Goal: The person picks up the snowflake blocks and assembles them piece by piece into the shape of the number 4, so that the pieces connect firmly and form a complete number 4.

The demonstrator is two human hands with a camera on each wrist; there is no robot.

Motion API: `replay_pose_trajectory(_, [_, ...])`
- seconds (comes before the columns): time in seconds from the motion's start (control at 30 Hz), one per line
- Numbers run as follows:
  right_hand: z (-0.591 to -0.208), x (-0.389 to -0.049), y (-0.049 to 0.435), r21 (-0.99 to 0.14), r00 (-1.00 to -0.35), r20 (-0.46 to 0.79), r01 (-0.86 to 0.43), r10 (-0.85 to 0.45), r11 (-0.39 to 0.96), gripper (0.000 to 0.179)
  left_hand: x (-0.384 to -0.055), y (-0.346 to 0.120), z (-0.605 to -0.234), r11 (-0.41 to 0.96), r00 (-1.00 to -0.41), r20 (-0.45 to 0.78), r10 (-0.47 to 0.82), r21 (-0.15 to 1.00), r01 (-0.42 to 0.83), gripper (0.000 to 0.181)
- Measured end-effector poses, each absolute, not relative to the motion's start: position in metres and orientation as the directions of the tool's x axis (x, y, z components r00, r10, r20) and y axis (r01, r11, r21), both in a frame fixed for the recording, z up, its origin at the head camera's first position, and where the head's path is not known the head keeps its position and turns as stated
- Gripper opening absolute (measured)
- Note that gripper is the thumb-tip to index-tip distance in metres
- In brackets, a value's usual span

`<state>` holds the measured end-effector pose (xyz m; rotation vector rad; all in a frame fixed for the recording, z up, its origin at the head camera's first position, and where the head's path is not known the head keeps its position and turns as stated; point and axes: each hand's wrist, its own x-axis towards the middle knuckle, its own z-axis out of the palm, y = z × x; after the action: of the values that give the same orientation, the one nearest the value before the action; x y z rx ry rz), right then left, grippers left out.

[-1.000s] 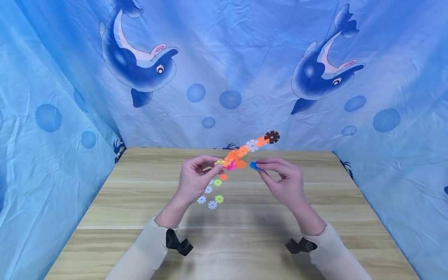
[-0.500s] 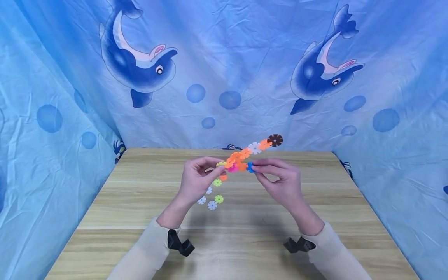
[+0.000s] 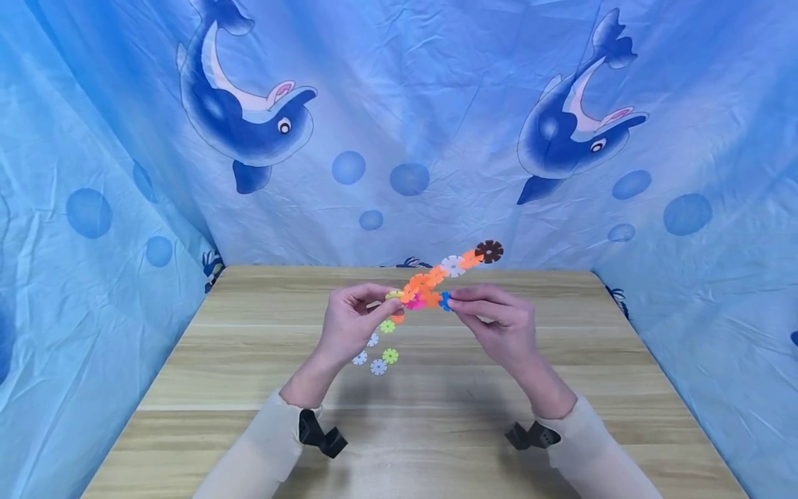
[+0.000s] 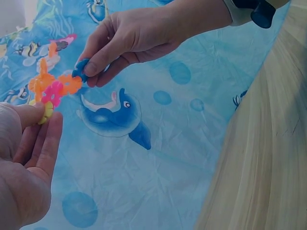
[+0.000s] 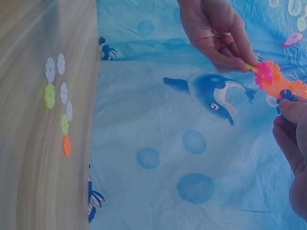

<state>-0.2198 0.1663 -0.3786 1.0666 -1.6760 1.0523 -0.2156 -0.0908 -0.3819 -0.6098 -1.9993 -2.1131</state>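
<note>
Between thumb and fingers, my left hand (image 3: pixel 349 319) pinches a yellow snowflake disc (image 4: pixel 46 113) at the near end of a joined chain of notched plastic discs. Next to the yellow one sits a pink disc (image 3: pixel 414 300). Orange discs (image 3: pixel 422 283) slant up and right from there to a white disc (image 3: pixel 452 266) and a dark brown disc (image 3: pixel 489 251) at the far end. My right hand (image 3: pixel 505 319) pinches a blue snowflake disc (image 3: pixel 445 301) against an orange disc that branches right. Fingertips hide part of the blue disc, so how deep it sits I cannot tell.
Several loose discs lie on the wooden table (image 3: pixel 249 374) below my left hand: white discs (image 3: pixel 378 366), green discs (image 3: pixel 390 355) and an orange disc (image 5: pixel 66 145). A blue dolphin-print curtain (image 3: pixel 399 104) encloses the back and sides.
My right hand has moved slightly left, bringing the blue disc from a gap away up to the orange branch. The left hand and the chain have shifted slightly right.
</note>
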Motion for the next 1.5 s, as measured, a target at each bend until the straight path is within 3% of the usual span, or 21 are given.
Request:
replay_pose_trajectory(0.23, [-0.375,-0.222,0.167,-0.127,-0.189,0.944,-0.965,-0.269,0.229,0.016,-0.216,-0.092,-0.38,-0.083,-0.9,0.402,0.169,0.916,0.393,0.016])
replay_pose_trajectory(0.5, [-0.37,-0.224,0.17,-0.097,-0.172,0.943,-0.961,-0.284,0.259,0.017,-0.218,-0.092,-0.377,-0.082,-0.876,0.442,0.192,0.897,0.435,0.015])
replay_pose_trajectory(0.77, [-0.371,-0.225,0.168,-0.066,-0.151,0.938,-0.961,-0.311,0.267,0.016,-0.218,-0.088,-0.378,-0.232,-0.765,0.576,0.288,0.817,0.528,0.037])
replay_pose_trajectory(1.1, [-0.376,-0.224,0.158,-0.05,-0.134,0.94,-0.964,-0.315,0.263,0.015,-0.216,-0.077,-0.379,-0.091,-0.79,0.556,0.259,0.828,0.554,0.031])
replay_pose_trajectory(1.3, [-0.38,-0.224,0.155,-0.077,-0.173,0.931,-0.954,-0.32,0.291,0.019,-0.217,-0.074,-0.379,-0.028,-0.789,0.565,0.241,0.817,0.576,0.019])
replay_pose_trajectory(1.5, [-0.388,-0.226,0.155,-0.205,-0.301,0.915,-0.921,-0.269,0.332,0.022,-0.215,-0.079,-0.375,0.02,-0.822,0.52,0.232,0.843,0.538,0.02])
